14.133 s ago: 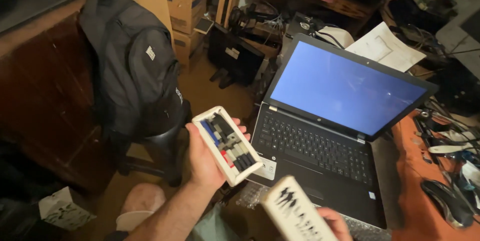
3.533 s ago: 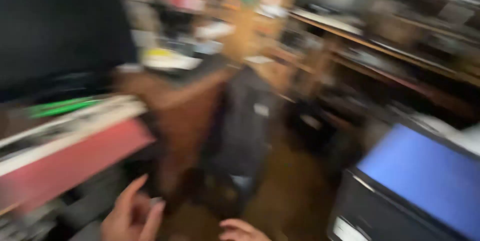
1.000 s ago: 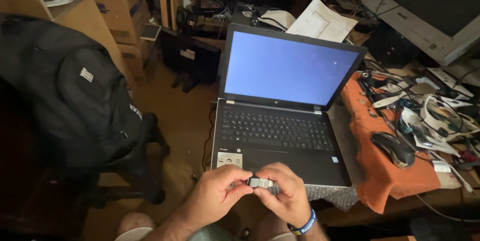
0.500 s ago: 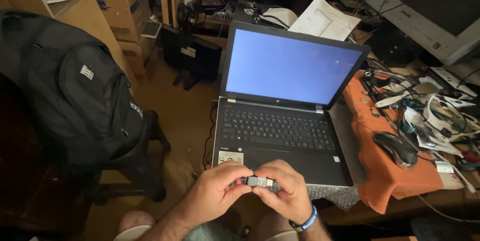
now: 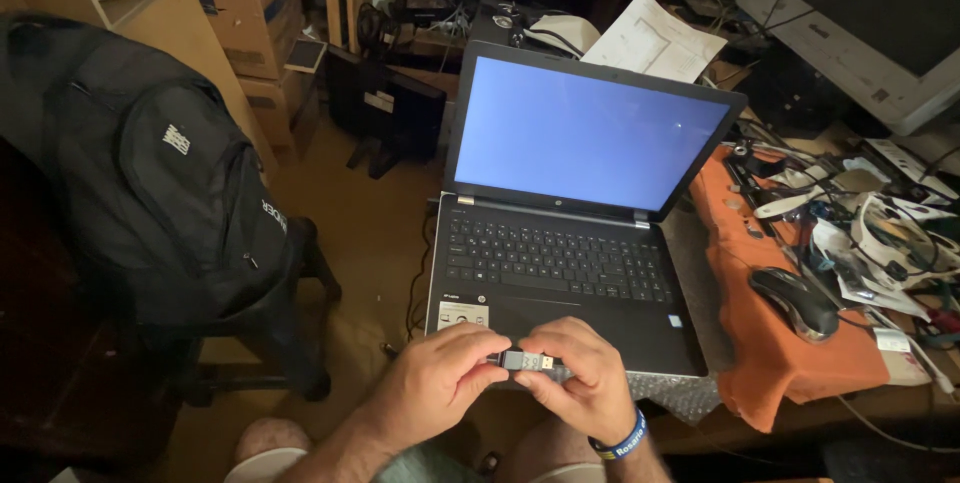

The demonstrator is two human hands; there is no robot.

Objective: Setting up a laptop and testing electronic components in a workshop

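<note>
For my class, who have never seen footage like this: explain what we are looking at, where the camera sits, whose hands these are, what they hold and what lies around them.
The one picture comes from a camera worn on a person's head, looking down, so both hands are that person's own. The left hand and right hand together pinch a small grey USB stick just in front of an open black laptop with a plain blue screen. The right wrist wears a blue wristband. To the right, a black computer mouse rests on an orange cloth among tangled cables. A black backpack sits on a chair at the left.
</note>
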